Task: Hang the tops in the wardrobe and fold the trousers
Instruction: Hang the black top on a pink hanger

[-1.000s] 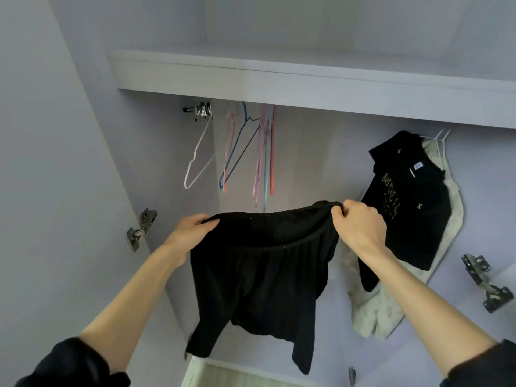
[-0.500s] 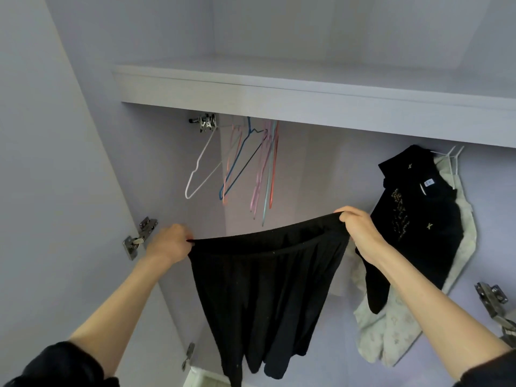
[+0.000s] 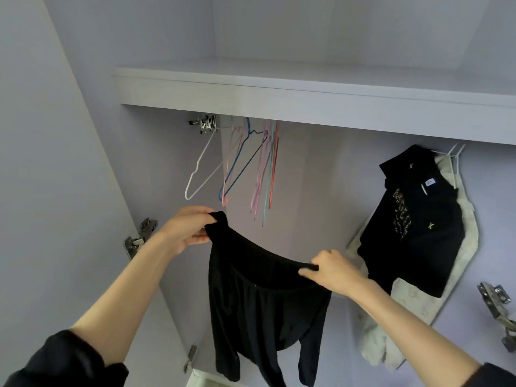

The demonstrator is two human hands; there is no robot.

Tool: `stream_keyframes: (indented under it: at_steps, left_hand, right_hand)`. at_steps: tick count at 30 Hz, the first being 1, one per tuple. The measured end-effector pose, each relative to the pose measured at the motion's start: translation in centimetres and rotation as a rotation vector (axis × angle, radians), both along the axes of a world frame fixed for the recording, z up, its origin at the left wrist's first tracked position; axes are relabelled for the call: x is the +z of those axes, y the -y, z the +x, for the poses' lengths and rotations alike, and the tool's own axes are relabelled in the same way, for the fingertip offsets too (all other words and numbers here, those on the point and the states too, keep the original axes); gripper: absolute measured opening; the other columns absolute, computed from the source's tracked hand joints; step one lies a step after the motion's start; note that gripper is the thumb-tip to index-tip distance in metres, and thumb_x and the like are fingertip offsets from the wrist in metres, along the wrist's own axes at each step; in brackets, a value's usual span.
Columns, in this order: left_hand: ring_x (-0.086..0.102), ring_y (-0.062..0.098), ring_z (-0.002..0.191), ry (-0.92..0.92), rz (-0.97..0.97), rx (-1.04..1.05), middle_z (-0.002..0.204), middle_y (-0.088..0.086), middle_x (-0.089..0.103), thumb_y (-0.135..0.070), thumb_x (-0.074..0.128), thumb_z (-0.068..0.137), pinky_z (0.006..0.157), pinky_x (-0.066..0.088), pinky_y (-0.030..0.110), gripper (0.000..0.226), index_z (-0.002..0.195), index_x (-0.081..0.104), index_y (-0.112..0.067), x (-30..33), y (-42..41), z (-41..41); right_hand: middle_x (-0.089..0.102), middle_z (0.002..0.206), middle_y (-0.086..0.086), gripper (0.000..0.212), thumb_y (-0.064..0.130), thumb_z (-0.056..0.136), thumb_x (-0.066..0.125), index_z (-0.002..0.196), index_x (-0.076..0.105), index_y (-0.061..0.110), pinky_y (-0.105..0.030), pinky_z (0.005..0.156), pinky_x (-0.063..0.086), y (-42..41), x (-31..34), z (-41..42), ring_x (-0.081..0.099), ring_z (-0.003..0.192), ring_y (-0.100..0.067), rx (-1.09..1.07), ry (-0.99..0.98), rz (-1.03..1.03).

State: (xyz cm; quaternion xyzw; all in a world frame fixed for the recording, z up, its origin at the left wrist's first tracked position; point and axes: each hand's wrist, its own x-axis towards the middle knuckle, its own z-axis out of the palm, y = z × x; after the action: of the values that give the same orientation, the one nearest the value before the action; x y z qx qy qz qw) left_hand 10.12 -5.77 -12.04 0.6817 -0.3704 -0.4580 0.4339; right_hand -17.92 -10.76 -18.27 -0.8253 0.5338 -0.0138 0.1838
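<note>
A person stands in front of an open wardrobe (image 3: 83,163) and holds up a black garment (image 3: 259,303) with both hands. The left hand (image 3: 185,229) is higher, and its fingers and thumb are curled tight around one end of the garment's top edge. The right hand (image 3: 333,270) is lower and to the right, and its fingers pinch the other end of that edge. The edge sags between the two hands, and the rest of the cloth hangs down in the open front of the wardrobe. It looks like it has two long hanging parts at the bottom, but I cannot tell if it is a top or trousers. Both arms have dark sleeves pushed up. Above the hands is a white shelf (image 3: 279,93). Under the shelf, a bunch of thin wire hangers (image 3: 245,169) hangs close together, white, blue, pink and red, with nothing on them. On the right side, well apart from the held garment, a black top with gold marks (image 3: 418,224) hangs on a white hanger, and a pale garment (image 3: 413,308) hangs just behind it, touching it. Metal door hinges (image 3: 139,236) show on the left and right sides.
</note>
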Motion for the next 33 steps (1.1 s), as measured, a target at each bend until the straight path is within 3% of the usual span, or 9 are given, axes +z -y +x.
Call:
stream_keyframes:
  at_steps: [3, 6, 8, 10, 15, 18, 22, 29, 33]
  left_hand:
    - [0.062, 0.019, 0.073, 0.145, -0.045, 0.067, 0.075, 0.008, 0.062, 0.001, 0.056, 0.088, 0.053, 0.053, 0.021, 0.014, 0.082, 0.063, -0.01, -0.4, 0.3, 0.7]
    - [0.064, 0.033, 0.089, 0.791, 0.076, 0.128, 0.089, 0.016, 0.067, -0.01, 0.061, 0.082, 0.074, 0.054, 0.032, 0.003, 0.082, 0.064, -0.012, -2.0, -0.3, 3.0]
    - [0.064, 0.034, 0.092, 0.934, 0.172, 0.11, 0.095, 0.017, 0.067, -0.013, 0.062, 0.082, 0.077, 0.05, 0.033, 0.003, 0.083, 0.062, -0.01, -3.2, -1.2, 4.0]
    - [0.067, 0.03, 0.081, 0.707, 0.194, 0.096, 0.086, 0.017, 0.068, -0.008, 0.062, 0.084, 0.074, 0.056, 0.034, 0.007, 0.078, 0.062, -0.004, -4.1, -1.7, 4.3]
    - [0.062, 0.022, 0.074, -0.285, 0.082, 0.184, 0.083, 0.015, 0.063, 0.012, 0.047, 0.09, 0.048, 0.056, 0.023, 0.017, 0.086, 0.059, 0.0, -2.3, -2.2, 2.4]
    - [0.062, 0.021, 0.076, -0.294, 0.043, 0.148, 0.083, 0.013, 0.064, 0.011, 0.045, 0.09, 0.056, 0.057, 0.027, 0.019, 0.086, 0.058, -0.002, -1.0, -1.9, 1.6]
    - [0.063, 0.016, 0.069, -0.192, 0.005, 0.115, 0.081, 0.01, 0.064, 0.01, 0.049, 0.087, 0.056, 0.054, 0.023, 0.018, 0.086, 0.061, -0.005, 0.0, -1.4, 0.7]
    - [0.064, 0.017, 0.069, -0.167, -0.046, 0.079, 0.076, 0.01, 0.066, 0.01, 0.048, 0.088, 0.054, 0.055, 0.02, 0.02, 0.085, 0.063, -0.003, 1.3, -1.3, 0.8]
    - [0.065, 0.016, 0.069, -0.121, -0.049, 0.086, 0.076, 0.01, 0.066, 0.01, 0.049, 0.088, 0.052, 0.054, 0.019, 0.019, 0.088, 0.063, -0.002, 1.3, -1.5, 1.6]
  right_hand:
    - [0.047, 0.054, -0.001, 0.043, 0.028, 0.095, 0.048, 0.055, 0.043, 0.013, -0.027, 0.046, 0.03, 0.4, -0.1, 0.4, 0.05, 0.054, -0.019, -0.101, 0.044, -0.142]
    - [0.064, 0.073, -0.003, 0.027, 0.009, 0.092, 0.04, 0.082, 0.064, 0.014, -0.021, 0.051, 0.043, 1.3, 1.1, 0.2, 0.059, 0.051, -0.01, -0.225, 0.192, -0.095]
    - [0.067, 0.089, 0.0, 0.034, 0.006, 0.09, 0.038, 0.103, 0.066, 0.017, -0.024, 0.064, 0.051, 1.8, 1.6, 0.1, 0.065, 0.055, -0.011, -0.26, 0.274, -0.068]
    - [0.063, 0.098, 0.004, 0.038, 0.004, 0.089, 0.039, 0.109, 0.067, 0.02, -0.023, 0.074, 0.048, 2.3, 1.8, 0.6, 0.067, 0.076, -0.013, -0.256, 0.321, 0.0]
    - [0.062, 0.122, -0.008, 0.037, 0.005, 0.087, 0.048, 0.122, 0.06, 0.003, -0.028, 0.094, 0.041, 3.7, 0.9, 3.5, 0.053, 0.118, -0.024, -0.135, 0.14, 0.245]
    - [0.047, 0.14, -0.014, 0.046, 0.013, 0.093, 0.048, 0.137, 0.041, 0.0, -0.027, 0.1, 0.036, 4.7, 1.6, 6.0, 0.045, 0.128, -0.027, -0.118, 0.117, 0.152]
    - [0.044, 0.142, -0.015, 0.056, 0.035, 0.097, 0.046, 0.142, 0.034, 0.004, -0.036, 0.105, 0.036, 8.1, 3.5, 10.3, 0.047, 0.121, -0.025, -0.41, 0.656, 0.17]
    - [0.063, 0.1, -0.017, 0.024, 0.023, 0.092, 0.054, 0.107, 0.06, 0.004, -0.032, 0.068, 0.049, 11.3, 3.6, 14.0, 0.058, 0.079, -0.025, -0.552, 0.787, 0.205]
    - [0.059, 0.079, -0.015, 0.02, 0.009, 0.094, 0.042, 0.086, 0.059, 0.004, -0.02, 0.035, 0.034, 12.7, 3.6, 14.5, 0.05, 0.057, -0.021, -0.672, 0.95, 0.217]
